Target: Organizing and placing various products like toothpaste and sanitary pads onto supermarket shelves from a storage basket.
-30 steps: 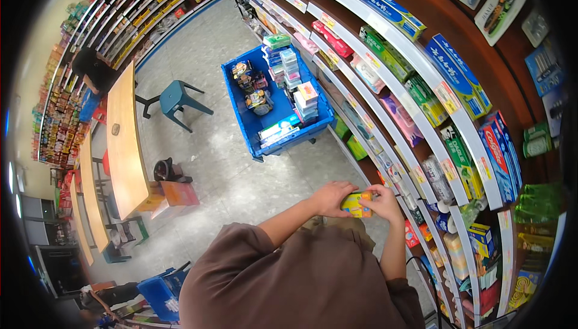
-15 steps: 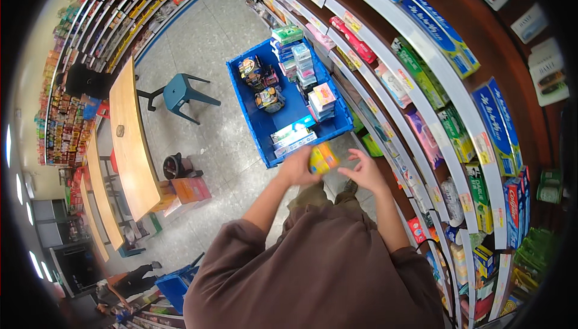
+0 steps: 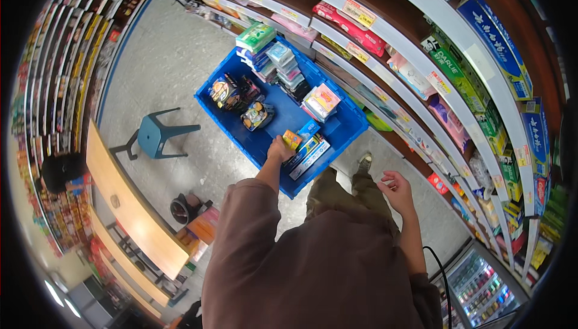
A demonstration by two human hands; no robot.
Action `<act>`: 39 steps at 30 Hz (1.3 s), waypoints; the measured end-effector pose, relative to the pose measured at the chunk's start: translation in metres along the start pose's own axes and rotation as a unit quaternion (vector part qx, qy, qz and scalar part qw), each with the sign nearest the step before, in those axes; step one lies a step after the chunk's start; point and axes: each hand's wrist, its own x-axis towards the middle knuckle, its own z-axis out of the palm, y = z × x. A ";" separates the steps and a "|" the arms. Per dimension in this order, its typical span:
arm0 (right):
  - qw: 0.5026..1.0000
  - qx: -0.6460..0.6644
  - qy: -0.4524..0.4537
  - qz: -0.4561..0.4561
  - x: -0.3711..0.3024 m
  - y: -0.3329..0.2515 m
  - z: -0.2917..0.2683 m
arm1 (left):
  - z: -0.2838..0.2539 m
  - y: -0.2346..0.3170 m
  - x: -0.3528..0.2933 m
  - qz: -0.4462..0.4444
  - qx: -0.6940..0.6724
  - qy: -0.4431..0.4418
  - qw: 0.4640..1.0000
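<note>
Left hand point(image 3: 279, 150) grips a boxy yellow carton point(image 3: 292, 140) over a blue plastic bin point(image 3: 289, 114); right hand point(image 3: 397, 190) empty, fingers curved.

White lettering is being displayed on a long dark-blue box point(image 3: 494, 46) along the front edge of the upper shelf point(image 3: 448, 25), and on a second blue box point(image 3: 536, 127) nearer that shelf's right end. White letters are also being shown on a green box point(image 3: 448, 64) one shelf lower. Price labels point(image 3: 359, 11) in yellow, white and red are being carried on the shelf edges. Inside the blue crate point(image 3: 287, 112), the print is being blurred on a white-and-blue box point(image 3: 310, 160) by the near edge and on a small yellow-and-orange box point(image 3: 292, 140).
</note>
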 end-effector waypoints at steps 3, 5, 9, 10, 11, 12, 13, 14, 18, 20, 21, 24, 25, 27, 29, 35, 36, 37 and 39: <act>0.999 -0.008 0.013 0.031 -0.008 -0.004 0.007 | 0.008 -0.004 0.005 -0.002 0.018 -0.011 1.000; 0.999 -0.009 0.028 0.021 -0.009 -0.001 0.007 | -0.005 0.005 -0.002 0.011 0.011 -0.031 0.999; 0.998 -0.010 0.056 0.025 -0.014 -0.004 0.004 | 0.007 -0.003 0.013 0.058 0.021 -0.073 0.995; 0.998 -0.003 0.059 0.007 -0.014 0.002 0.003 | 0.009 0.001 0.019 0.069 0.015 -0.094 0.993; 0.998 0.005 0.070 -0.006 -0.017 0.008 -0.001 | 0.011 0.002 0.021 0.073 0.008 -0.074 0.994; 0.997 -0.006 0.070 -0.019 -0.018 0.004 -0.004 | 0.016 -0.007 0.025 0.066 0.019 -0.036 0.997; 0.996 -0.018 0.079 -0.026 -0.018 0.000 -0.006 | 0.012 -0.008 0.024 0.051 -0.007 -0.036 0.998; 0.996 -0.006 0.080 -0.041 -0.015 -0.006 -0.005 | 0.015 -0.042 0.028 0.071 0.004 0.013 0.997; 0.985 0.028 0.150 -0.078 -0.016 0.014 -0.039 | -0.008 -0.006 0.007 0.124 -0.059 0.181 0.974; 0.971 0.032 0.205 -0.116 -0.020 0.022 -0.061 | -0.016 0.020 -0.010 0.187 -0.063 0.275 0.941; 0.962 0.038 0.235 -0.134 -0.022 0.024 -0.074 | -0.019 0.036 -0.024 0.219 -0.057 0.316 0.921; 0.925 0.094 0.335 -0.150 -0.044 0.033 -0.119 | -0.015 0.114 -0.082 0.376 -0.084 0.361 0.849; 0.899 0.141 0.388 -0.149 -0.052 0.037 -0.136 | -0.007 0.139 -0.099 0.410 -0.078 0.349 0.839; 0.856 0.186 0.450 -0.175 -0.065 0.057 -0.174 | 0.011 0.187 -0.145 0.479 -0.093 0.253 0.836; 0.775 0.224 0.560 -0.187 -0.088 0.075 -0.220 | 0.048 0.216 -0.159 0.489 -0.083 0.157 0.854; 0.564 0.261 0.741 -0.252 -0.196 0.098 -0.364 | 0.136 0.318 -0.264 0.607 0.006 -0.030 0.794; 0.560 0.263 0.744 -0.253 -0.205 0.102 -0.383 | 0.143 0.331 -0.278 0.607 0.025 -0.080 0.790; 0.540 0.269 0.753 -0.262 -0.212 0.106 -0.399 | 0.152 0.337 -0.284 0.608 0.026 -0.079 0.790; 0.523 0.277 0.761 -0.267 -0.226 0.109 -0.419 | 0.166 0.342 -0.295 0.627 0.045 -0.107 0.770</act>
